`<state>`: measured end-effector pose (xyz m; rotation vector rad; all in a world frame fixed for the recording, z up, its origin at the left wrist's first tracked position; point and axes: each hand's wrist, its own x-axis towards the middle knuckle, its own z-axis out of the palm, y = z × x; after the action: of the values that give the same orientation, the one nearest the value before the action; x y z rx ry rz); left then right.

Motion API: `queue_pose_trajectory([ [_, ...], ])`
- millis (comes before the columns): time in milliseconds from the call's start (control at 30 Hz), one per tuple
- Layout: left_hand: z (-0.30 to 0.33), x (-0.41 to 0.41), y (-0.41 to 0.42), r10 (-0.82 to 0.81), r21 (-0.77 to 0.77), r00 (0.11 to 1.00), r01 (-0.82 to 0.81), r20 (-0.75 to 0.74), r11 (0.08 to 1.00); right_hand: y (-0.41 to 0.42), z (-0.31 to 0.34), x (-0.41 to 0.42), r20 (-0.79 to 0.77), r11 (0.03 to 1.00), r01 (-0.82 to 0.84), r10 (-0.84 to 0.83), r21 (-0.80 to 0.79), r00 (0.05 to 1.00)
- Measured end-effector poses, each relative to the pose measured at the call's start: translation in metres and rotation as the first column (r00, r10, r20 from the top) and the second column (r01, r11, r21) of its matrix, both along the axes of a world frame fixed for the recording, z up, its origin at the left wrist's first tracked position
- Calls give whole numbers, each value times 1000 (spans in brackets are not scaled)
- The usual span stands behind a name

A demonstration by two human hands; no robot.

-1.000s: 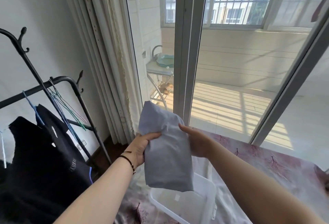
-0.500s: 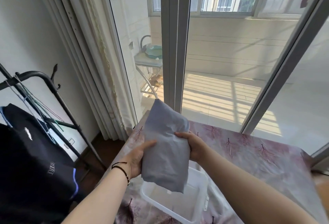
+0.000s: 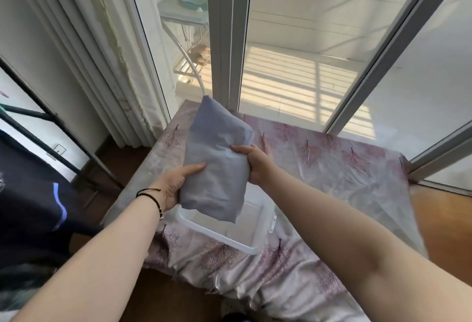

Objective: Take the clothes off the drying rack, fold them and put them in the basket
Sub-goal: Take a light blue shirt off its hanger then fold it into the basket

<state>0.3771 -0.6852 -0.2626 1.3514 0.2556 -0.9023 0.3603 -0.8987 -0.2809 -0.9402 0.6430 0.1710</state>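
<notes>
**Two-handed grip on folded garment above basket**

Grip: both hands hold one folded grey-blue garment (image 3: 217,165) between them. The left hand (image 3: 176,183) grips its lower left edge, thumb laid across the front face, remaining fingers behind the cloth and not visible. The right hand (image 3: 255,162) grips the right edge higher up, fingers curled over the front, thumb hidden behind.

Pose: both forearms extend forward from the bottom corners, roughly level, converging on the garment. A black cord bracelet (image 3: 150,194) sits on the left wrist.

Location: the garment hangs tilted, top corner leaning away, directly above a white plastic basket (image 3: 242,242). Whether its lower edge touches the basket cannot be determined. The basket rests on a worktop covered by a pink tree-patterned cloth (image 3: 332,168).

Obscured: the garment covers the basket's far left part. At the left edge, a black drying rack (image 3: 51,127) and a dark garment (image 3: 30,206) are cut off.
</notes>
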Motion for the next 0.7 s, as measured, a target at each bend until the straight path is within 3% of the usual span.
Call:
queue_pose_trajectory([
  [233,-96,-13,1,-19,125,998,12,57,992,4,-103,-13,-138,996,86,-86,-8,987],
  [700,-282,39,-2,-70,359,995,38,77,933,5,-316,21,-205,985,160,-143,65,968],
])
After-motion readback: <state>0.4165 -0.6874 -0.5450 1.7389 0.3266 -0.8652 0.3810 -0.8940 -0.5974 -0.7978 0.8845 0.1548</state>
